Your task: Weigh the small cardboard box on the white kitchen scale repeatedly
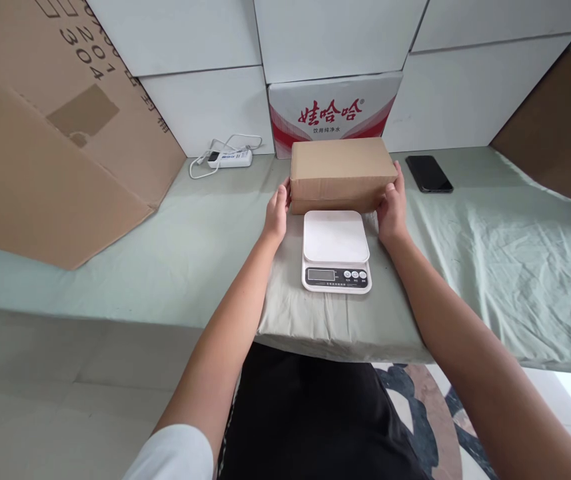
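A plain brown cardboard box [342,163] sits behind a white kitchen scale [336,238] on the cloth-covered table. My left hand [278,212] is pressed to the box's left end, its thumb up along the front corner. At the opposite end my right hand [392,203] grips the box, with the thumb on the front face and fingers around the side. Both hands hold it between them; some fingertips are hidden behind it. The scale carries nothing on its platform, and its display looks blank.
A black phone [429,174] lies right of the box. To the left is a white power strip [230,158] with a coiled cable. Large cardboard cartons [60,160] flank the table, and white boxes [205,107] form a wall behind. The table's front edge [335,350] is near my body.
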`<action>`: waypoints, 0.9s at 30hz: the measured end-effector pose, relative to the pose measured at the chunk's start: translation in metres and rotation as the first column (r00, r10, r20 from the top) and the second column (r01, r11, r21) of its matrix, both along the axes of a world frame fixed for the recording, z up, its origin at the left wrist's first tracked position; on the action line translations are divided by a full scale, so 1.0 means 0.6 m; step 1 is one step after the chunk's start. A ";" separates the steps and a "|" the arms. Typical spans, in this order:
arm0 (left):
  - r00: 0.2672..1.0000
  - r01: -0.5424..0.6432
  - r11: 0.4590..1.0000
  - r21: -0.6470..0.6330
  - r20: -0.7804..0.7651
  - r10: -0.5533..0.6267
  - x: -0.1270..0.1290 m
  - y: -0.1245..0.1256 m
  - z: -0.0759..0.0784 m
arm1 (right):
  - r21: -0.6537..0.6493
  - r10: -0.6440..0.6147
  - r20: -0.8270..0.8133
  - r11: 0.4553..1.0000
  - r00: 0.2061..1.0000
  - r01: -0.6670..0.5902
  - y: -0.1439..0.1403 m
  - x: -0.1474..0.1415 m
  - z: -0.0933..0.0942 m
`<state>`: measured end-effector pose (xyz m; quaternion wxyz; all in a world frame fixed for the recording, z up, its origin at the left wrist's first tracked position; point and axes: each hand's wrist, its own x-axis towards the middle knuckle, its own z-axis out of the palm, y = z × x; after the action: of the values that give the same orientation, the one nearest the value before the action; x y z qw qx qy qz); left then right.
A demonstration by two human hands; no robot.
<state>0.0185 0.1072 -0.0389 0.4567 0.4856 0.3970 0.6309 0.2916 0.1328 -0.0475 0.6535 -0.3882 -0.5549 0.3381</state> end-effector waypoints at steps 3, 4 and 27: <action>1.000 -0.027 0.998 0.051 0.007 0.027 0.000 -0.008 0.015 | 0.066 -0.044 0.069 0.997 0.997 0.039 -0.012 0.001 0.022; 0.999 -0.036 0.997 0.072 0.007 0.036 0.000 -0.015 0.024 | 0.094 -0.059 0.100 0.994 0.993 0.050 -0.020 0.003 0.034; 0.991 -0.083 0.976 0.202 -0.085 0.102 -0.006 -0.210 0.014 | 0.202 -0.300 0.286 0.947 0.910 0.249 -0.210 0.037 0.022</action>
<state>0.0149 -0.0190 -0.0305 0.3567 0.5391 0.3758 0.6640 0.3137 0.0069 -0.0343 0.6273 -0.4574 -0.6166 0.1308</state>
